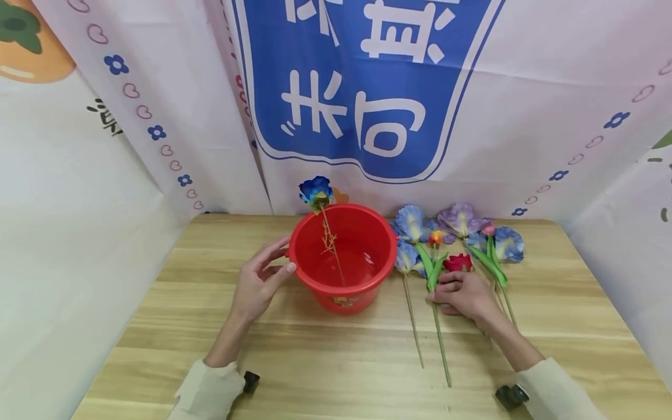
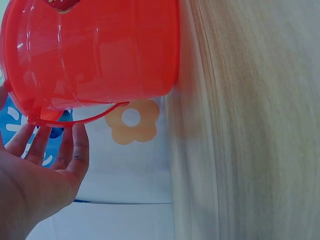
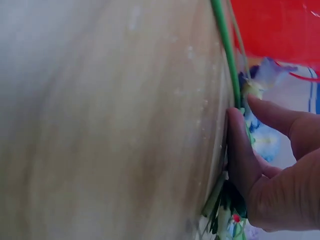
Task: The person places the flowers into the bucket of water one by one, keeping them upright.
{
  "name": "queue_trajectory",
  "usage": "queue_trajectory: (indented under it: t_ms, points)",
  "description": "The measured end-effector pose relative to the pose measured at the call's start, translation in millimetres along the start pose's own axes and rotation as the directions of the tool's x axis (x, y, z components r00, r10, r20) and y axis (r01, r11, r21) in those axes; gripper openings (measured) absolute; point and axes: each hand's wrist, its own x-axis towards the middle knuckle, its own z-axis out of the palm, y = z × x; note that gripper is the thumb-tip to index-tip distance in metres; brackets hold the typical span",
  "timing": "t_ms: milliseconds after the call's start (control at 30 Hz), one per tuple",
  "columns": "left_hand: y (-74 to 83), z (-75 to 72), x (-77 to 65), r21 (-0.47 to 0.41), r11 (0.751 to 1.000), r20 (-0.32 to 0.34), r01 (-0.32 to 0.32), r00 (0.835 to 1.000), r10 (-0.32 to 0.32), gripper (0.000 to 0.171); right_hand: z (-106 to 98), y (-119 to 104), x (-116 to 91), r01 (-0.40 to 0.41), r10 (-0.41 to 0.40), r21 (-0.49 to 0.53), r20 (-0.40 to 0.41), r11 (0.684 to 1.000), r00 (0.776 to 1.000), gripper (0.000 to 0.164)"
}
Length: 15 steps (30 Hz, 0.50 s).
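Note:
My left hand (image 1: 258, 281) touches the left side of a red bucket (image 1: 343, 302), its thumb at the rim and its fingertips against the bucket's thin handle (image 2: 95, 119). A blue artificial rose (image 1: 317, 192) leans in the bucket, its bloom above the far rim. My right hand (image 1: 464, 296) has thumb and forefinger around the green stem of an orange tulip (image 1: 436, 237), just under its leaves. That tulip's stem (image 3: 227, 47) lies along the tabletop in the right wrist view. Right beyond the fingers is a red rose (image 1: 458, 262), its stem partly hidden by the hand.
Blue irises (image 1: 412, 223), a purple iris (image 1: 462, 219) and a pink tulip (image 1: 489, 230) lie right of the bucket on the wooden table (image 1: 220, 242). A printed cloth (image 1: 357, 87) hangs behind the table's back edge, with white cloth at both sides.

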Motion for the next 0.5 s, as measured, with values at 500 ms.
queue_trajectory:
  t_ms: [500]
  points:
    - [1.2,-0.6,-0.3,0.007,1.0,0.006,0.0,1.0,0.0,0.054,4.6,-2.2,1.0,-0.007,0.007,0.006,-0.026,1.0,1.0,0.055]
